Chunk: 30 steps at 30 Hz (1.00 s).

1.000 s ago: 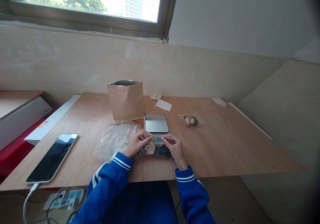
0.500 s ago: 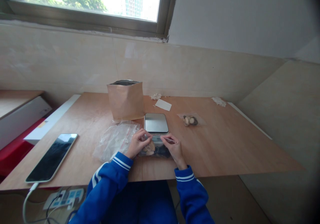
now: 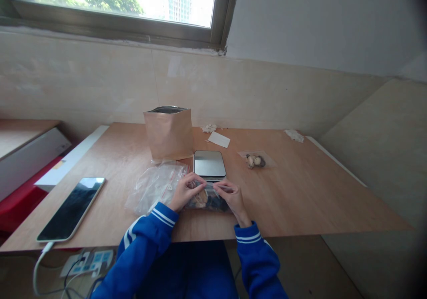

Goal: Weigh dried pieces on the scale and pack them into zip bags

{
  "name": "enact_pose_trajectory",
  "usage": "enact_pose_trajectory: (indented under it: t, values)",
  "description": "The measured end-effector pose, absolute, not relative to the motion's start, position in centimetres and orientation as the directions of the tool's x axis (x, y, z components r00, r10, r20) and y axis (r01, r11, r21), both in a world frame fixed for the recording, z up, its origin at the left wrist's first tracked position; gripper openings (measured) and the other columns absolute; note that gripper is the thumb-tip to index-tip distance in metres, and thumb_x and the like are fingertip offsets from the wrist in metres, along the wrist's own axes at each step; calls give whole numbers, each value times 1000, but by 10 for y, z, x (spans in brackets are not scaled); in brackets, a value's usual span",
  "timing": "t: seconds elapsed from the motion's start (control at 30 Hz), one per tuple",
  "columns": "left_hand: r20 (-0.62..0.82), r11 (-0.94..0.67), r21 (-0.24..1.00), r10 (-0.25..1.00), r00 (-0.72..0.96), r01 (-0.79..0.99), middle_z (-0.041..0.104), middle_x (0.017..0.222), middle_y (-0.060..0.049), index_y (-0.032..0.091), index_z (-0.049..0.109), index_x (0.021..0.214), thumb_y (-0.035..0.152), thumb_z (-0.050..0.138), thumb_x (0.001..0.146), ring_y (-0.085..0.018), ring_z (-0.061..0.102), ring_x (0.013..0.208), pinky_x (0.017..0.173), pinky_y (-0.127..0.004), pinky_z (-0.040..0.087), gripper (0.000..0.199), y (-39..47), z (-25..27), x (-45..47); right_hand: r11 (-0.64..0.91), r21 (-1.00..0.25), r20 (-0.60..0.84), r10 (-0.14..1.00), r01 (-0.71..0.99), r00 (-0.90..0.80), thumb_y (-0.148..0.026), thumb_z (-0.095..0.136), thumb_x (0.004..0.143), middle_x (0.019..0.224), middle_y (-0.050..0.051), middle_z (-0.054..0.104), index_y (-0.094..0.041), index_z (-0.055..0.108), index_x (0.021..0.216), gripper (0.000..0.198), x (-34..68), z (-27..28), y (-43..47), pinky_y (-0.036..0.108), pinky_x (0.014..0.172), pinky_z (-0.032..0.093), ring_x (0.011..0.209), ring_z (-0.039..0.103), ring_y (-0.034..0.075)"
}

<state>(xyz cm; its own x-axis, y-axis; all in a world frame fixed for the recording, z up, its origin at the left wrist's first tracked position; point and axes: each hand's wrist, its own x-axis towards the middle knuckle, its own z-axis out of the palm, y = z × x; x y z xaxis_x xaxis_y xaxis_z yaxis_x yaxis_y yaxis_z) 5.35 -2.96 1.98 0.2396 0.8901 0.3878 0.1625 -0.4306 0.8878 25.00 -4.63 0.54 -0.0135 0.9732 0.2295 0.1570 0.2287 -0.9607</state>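
Note:
Near the table's front edge lies a clear plastic zip bag with pale dried slices and dark pieces inside. My left hand pinches its top edge on the left. Close by on the same edge, my right hand pinches with thumb and forefinger. Just beyond the bag is a flat kitchen scale with a bare silver plate. A stack of clear zip bags lies left of my left hand. Behind it stands a brown paper pouch, its mouth open and silvery inside.
A small filled plastic bag lies to the right of the scale. At the back are a white card and crumpled white scraps. A phone on a charging cable rests at the left front, above a power strip.
My right hand has slid slightly left along the bag's top edge, so the fingertips of both hands are closer together. The camera view has shifted a little.

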Motion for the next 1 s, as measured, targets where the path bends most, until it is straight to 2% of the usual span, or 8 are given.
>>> enact_pose_trajectory:
  t: [0.27,0.43,0.6,0.83,1.0]
  values:
    - [416,-456,876,879,232,158,67,86,-6,18,70,84,34,64,86,-17,62,82,74,-30,48,17,-31,19,56,230,-962,237,971,148,27,-40,72,77,74,3,73,-20,73,76,21,248,4,-46,28,66,57,70,70,19]
    - [415,-457,869,882,221,192,66,87,-6,18,69,86,36,63,87,-17,60,82,72,-29,47,19,-30,19,56,225,-965,222,974,132,-39,-39,74,76,75,3,73,-20,74,77,19,248,4,-45,27,62,57,69,69,18]
    - [413,-473,853,870,270,222,65,89,-5,19,72,95,38,65,86,-14,54,71,61,-26,41,21,-32,22,55,261,-958,253,964,115,-84,-38,76,74,77,3,71,-23,79,82,17,247,7,-45,26,60,56,71,68,17]
    - [476,-530,822,840,260,207,62,84,-5,18,72,89,38,65,86,-13,54,70,60,-25,42,21,-31,19,55,316,-935,312,949,160,-50,-38,75,75,71,3,68,-24,79,79,15,247,3,-42,25,56,52,65,63,15]
    - [519,-567,794,820,240,219,63,85,-5,17,71,84,34,64,87,-14,57,74,60,-25,43,18,-31,19,56,308,-935,299,951,178,-75,-39,73,78,83,4,69,-24,77,89,19,247,3,-42,27,63,54,75,65,17]
